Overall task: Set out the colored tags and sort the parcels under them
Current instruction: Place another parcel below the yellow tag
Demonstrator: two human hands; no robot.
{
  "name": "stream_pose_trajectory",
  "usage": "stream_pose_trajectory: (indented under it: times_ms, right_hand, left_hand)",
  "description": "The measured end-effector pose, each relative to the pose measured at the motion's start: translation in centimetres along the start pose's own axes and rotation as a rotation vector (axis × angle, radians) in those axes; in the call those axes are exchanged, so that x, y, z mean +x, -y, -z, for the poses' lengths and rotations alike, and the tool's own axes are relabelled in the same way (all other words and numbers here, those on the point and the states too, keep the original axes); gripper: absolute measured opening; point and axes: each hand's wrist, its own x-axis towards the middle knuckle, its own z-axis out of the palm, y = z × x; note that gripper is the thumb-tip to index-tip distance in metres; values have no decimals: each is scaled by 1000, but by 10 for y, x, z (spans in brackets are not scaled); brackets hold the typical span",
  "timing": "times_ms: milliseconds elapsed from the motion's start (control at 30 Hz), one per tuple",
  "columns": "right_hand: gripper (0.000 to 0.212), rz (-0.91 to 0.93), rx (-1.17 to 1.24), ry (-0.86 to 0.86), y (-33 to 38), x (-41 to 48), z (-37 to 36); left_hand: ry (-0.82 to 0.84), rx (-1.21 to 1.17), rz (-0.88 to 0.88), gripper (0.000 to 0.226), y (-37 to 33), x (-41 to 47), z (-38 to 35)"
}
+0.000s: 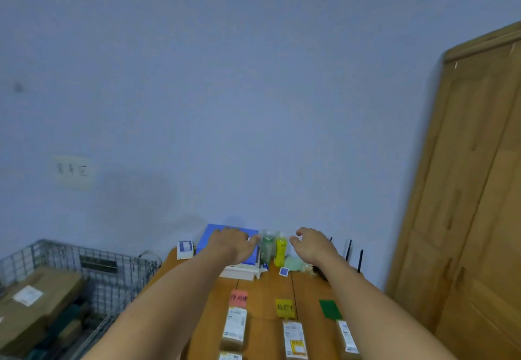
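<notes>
Three colored tags lie in a row on the wooden table (267,297): a pink tag (238,298), a yellow tag (285,308) and a green tag (329,309). Under each lies a brown parcel with a white label: one below pink (234,326), one below yellow (294,338), one below green (347,337). A second parcel (230,356) shows at the bottom edge in the pink column. My left hand (233,243) and right hand (312,244) are raised over the table's far end, fingers relaxed, holding nothing.
A blue box on a white stack (253,261), a green bottle (267,248) and a yellow bottle (280,249) stand at the back by the wall. A wire basket (93,272) with more brown parcels (39,300) stands at left. A wooden door (476,190) is at right.
</notes>
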Motion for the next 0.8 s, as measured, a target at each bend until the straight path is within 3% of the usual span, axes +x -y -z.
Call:
stream_pose_trajectory:
  times_ms: [133, 333, 567, 800]
  right_hand:
    - [52, 39, -23, -7, 41, -6, -14]
    - [54, 51, -91, 77, 91, -4, -49]
    - [58, 87, -208, 49, 148, 38, -64]
    - [62, 51, -126, 107, 199, 88, -90]
  left_hand:
    - [15, 146, 11, 80, 38, -18, 1]
    - [30, 173, 39, 77, 91, -33, -4]
    - [-41, 218, 59, 81, 164, -5, 15]
    - [-24, 248, 54, 83, 232, 31, 25]
